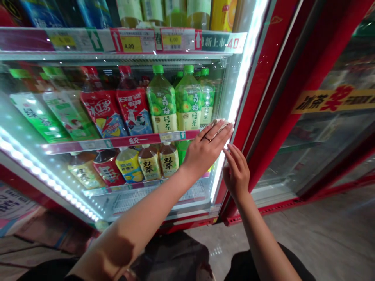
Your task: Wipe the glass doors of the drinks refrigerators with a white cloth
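My left hand (206,146), with a dark ring on one finger, lies with its fingers extended over a crumpled white cloth (218,121). It presses the cloth at the right side of the lit drinks fridge, by the bright light strip (238,95). Most of the cloth is hidden beneath the fingers. Just below and to the right, my right hand (238,169) is by the fridge's red frame (254,117). Its fingers are loosely bent and no object shows in them. Whether its fingertips touch the frame, I cannot tell.
Green-capped bottles (189,101) and red-labelled bottles (133,103) line the middle shelf, with smaller bottles (149,162) below. Price tags (129,43) run along the upper shelf edge. A second red-framed fridge (278,164) stands at right, over a grey floor (331,230).
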A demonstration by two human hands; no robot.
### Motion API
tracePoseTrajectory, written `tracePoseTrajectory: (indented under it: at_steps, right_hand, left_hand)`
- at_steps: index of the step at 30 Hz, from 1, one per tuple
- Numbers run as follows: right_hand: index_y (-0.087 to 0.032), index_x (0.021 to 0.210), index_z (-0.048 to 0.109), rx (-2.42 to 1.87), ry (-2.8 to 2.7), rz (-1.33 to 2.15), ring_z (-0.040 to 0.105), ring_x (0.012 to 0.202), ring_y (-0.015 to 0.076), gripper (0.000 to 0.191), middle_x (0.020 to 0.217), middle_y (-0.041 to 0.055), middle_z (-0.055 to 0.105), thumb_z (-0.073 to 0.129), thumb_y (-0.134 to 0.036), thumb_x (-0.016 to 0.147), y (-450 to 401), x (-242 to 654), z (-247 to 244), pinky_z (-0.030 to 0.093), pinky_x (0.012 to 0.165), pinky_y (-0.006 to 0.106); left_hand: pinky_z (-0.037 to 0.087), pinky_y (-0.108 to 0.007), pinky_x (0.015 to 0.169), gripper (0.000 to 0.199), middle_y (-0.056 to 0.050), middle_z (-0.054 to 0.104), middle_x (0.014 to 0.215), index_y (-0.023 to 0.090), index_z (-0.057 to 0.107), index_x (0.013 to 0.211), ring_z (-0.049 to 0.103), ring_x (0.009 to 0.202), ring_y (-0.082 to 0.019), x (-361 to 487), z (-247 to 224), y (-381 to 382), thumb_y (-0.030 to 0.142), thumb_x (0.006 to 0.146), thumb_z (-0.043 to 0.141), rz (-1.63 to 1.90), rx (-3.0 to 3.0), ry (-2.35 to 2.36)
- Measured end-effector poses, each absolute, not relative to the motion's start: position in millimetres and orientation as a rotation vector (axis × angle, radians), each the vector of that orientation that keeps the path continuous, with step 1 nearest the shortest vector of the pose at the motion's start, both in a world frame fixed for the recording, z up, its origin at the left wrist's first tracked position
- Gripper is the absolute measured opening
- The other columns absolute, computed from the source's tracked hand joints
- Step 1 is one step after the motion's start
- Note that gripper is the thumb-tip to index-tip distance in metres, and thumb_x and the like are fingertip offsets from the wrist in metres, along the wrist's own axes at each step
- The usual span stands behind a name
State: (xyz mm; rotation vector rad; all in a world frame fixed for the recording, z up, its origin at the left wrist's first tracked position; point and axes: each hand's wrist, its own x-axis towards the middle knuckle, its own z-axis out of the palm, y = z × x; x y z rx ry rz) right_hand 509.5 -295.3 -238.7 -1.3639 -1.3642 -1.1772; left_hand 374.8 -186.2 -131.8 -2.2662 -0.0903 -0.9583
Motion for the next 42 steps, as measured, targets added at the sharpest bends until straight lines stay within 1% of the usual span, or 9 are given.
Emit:
tracePoseTrajectory:
  at_steps: [4, 8, 11, 14, 20, 25, 32, 38, 42]
  right_hand:
    - [-0.031, 0.17, 0.039, -1.361, -1.378, -1.189, 0.056, 0.151, 0.0299, 0.082, 0.16, 0.0122, 0.061, 0.046, 0.002, 0.095, -295, 506, -236, 0.06, 0.117, 0.053]
    - [-0.031, 0.169, 0.04, -1.372, -1.387, -1.177, 0.057, 0.15, 0.03, 0.08, 0.159, 0.0115, 0.062, 0.046, 0.0, 0.096, -295, 504, -236, 0.06, 0.116, 0.052]
    - [-0.031, 0.168, 0.042, -1.35, -1.382, -1.177, 0.058, 0.149, 0.0297, 0.08, 0.158, 0.0113, 0.063, 0.046, 0.001, 0.096, -294, 503, -236, 0.06, 0.116, 0.052]
    - [-0.031, 0.169, 0.041, -1.348, -1.391, -1.172, 0.058, 0.15, 0.03, 0.081, 0.158, 0.0117, 0.063, 0.046, 0.002, 0.095, -293, 500, -236, 0.06, 0.116, 0.052]
    - [-0.029, 0.17, 0.038, -1.344, -1.425, -1.169, 0.057, 0.151, 0.0307, 0.083, 0.16, 0.0133, 0.061, 0.047, 0.003, 0.095, -291, 496, -236, 0.059, 0.118, 0.052]
    - [-0.032, 0.171, 0.036, -1.375, -1.439, -1.129, 0.056, 0.152, 0.029, 0.084, 0.162, 0.0102, 0.059, 0.045, 0.002, 0.095, -291, 494, -237, 0.058, 0.119, 0.052]
    - [-0.032, 0.172, 0.033, -1.388, -1.47, -1.125, 0.051, 0.155, 0.0294, 0.083, 0.166, 0.0095, 0.055, 0.047, 0.001, 0.097, -288, 493, -242, 0.056, 0.121, 0.053]
    - [-0.03, 0.172, 0.035, -1.369, -1.475, -1.159, 0.051, 0.156, 0.0297, 0.082, 0.166, 0.0107, 0.055, 0.049, 0.001, 0.097, -287, 495, -242, 0.057, 0.121, 0.053]
    - [-0.031, 0.172, 0.035, -1.386, -1.48, -1.144, 0.052, 0.155, 0.0293, 0.083, 0.165, 0.0102, 0.056, 0.047, 0.003, 0.096, -288, 494, -240, 0.057, 0.12, 0.052]
  left_hand:
    - [0.036, -0.041, 0.137, 0.068, -0.007, 0.038, 0.178, 0.013, 0.036, 0.17, 0.033, 0.166, -0.024, 364, -146, -182, 0.008, 0.103, 0.047, -0.909, -2.263, -0.051]
    - [0.036, -0.038, 0.136, 0.07, -0.006, 0.04, 0.177, 0.013, 0.033, 0.171, 0.034, 0.166, -0.022, 344, -158, -172, 0.009, 0.103, 0.05, -0.992, -2.244, -0.069]
    - [0.035, -0.04, 0.137, 0.073, -0.005, 0.043, 0.175, 0.016, 0.029, 0.173, 0.035, 0.166, -0.022, 341, -155, -170, 0.008, 0.103, 0.05, -1.095, -2.252, -0.122]
    - [0.032, -0.04, 0.138, 0.073, -0.005, 0.042, 0.175, 0.017, 0.027, 0.173, 0.031, 0.167, -0.022, 348, -147, -175, 0.007, 0.104, 0.047, -1.089, -2.271, -0.17]
    - [0.032, -0.039, 0.138, 0.068, -0.004, 0.04, 0.176, 0.016, 0.035, 0.171, 0.032, 0.167, -0.022, 348, -151, -176, 0.008, 0.104, 0.046, -1.043, -2.238, -0.148]
    - [0.033, -0.038, 0.138, 0.069, -0.003, 0.042, 0.175, 0.017, 0.035, 0.171, 0.034, 0.166, -0.021, 329, -159, -166, 0.009, 0.104, 0.051, -1.092, -2.216, -0.129]
    - [0.035, -0.036, 0.137, 0.061, 0.0, 0.044, 0.174, 0.017, 0.039, 0.169, 0.035, 0.165, -0.02, 349, -138, -176, 0.013, 0.108, 0.044, -1.115, -2.232, -0.197]
    - [0.04, -0.036, 0.135, 0.056, 0.001, 0.045, 0.173, 0.017, 0.048, 0.164, 0.042, 0.161, -0.02, 341, -148, -176, 0.013, 0.108, 0.044, -1.099, -2.167, -0.14]
    - [0.04, -0.035, 0.134, 0.057, 0.002, 0.047, 0.172, 0.019, 0.047, 0.165, 0.045, 0.16, -0.019, 325, -153, -169, 0.014, 0.108, 0.047, -1.16, -2.164, -0.183]
